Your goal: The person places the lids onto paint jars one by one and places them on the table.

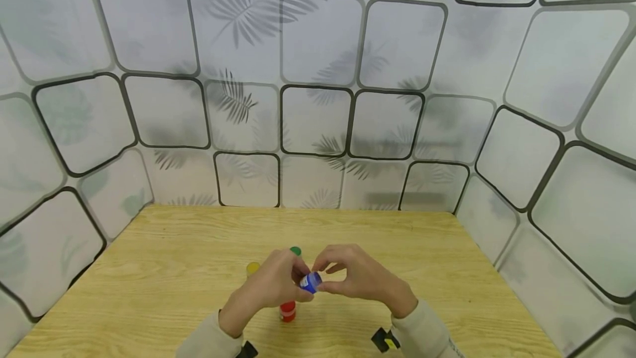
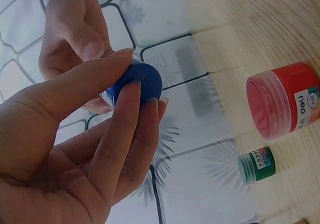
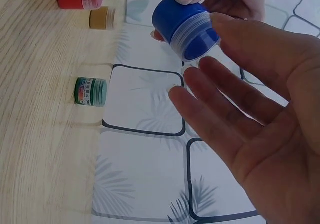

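My left hand (image 1: 275, 280) grips a small blue paint jar (image 1: 309, 283) with a clear lid, held tilted above the table. In the left wrist view the thumb and fingertips are around the base of the blue jar (image 2: 147, 81). My right hand (image 1: 355, 276) is at the lid end. Its thumb meets the edge of the clear lid (image 3: 192, 36) in the right wrist view, while the other fingers are spread, gently bent, just below the lid.
A red paint jar (image 1: 287, 312) stands on the wooden table (image 1: 427, 269) beneath the left hand. Beyond it are a yellow jar (image 1: 252, 268) and a green jar (image 1: 296, 250), partly hidden behind the left hand. Patterned cloth walls (image 1: 318, 120) enclose the table's back and sides.
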Motion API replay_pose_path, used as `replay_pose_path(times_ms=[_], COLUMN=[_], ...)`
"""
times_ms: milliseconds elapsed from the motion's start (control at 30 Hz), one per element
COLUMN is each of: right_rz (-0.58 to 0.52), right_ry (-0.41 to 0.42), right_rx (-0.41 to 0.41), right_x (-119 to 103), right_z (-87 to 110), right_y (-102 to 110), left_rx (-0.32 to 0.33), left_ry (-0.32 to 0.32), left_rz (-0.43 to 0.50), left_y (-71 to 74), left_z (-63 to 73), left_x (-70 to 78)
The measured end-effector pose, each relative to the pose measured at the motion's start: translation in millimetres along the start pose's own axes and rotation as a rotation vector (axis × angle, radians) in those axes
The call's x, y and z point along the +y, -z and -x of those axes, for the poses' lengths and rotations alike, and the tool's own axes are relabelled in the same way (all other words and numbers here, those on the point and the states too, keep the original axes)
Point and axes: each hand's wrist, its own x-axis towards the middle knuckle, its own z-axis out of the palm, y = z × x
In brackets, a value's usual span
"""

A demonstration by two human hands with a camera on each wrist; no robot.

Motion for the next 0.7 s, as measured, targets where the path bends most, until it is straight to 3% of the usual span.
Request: replay_pose_path(times_ms=[267,500,700], right_rz=[-0.037,-0.115,-0.098], right_ry=[0.038,0.008,-0.023], right_rx=[-0.029,-0.044,-0.037], right_x=[3.6,3.1,2.4], right_z=[-0.9,0.1,0.9], right_y=[-2.7,-3.4,-3.2], left_rx=[0.005,0.008,0.003], left_ry=[0.002,-0.012,-0.014], left_rz=[0.001,-0.013,-0.02], left_y=[-0.1,-0.7,-0.7], left_z=[0.5,0.2,0.2], left_x=[0.6,0.9,2.1])
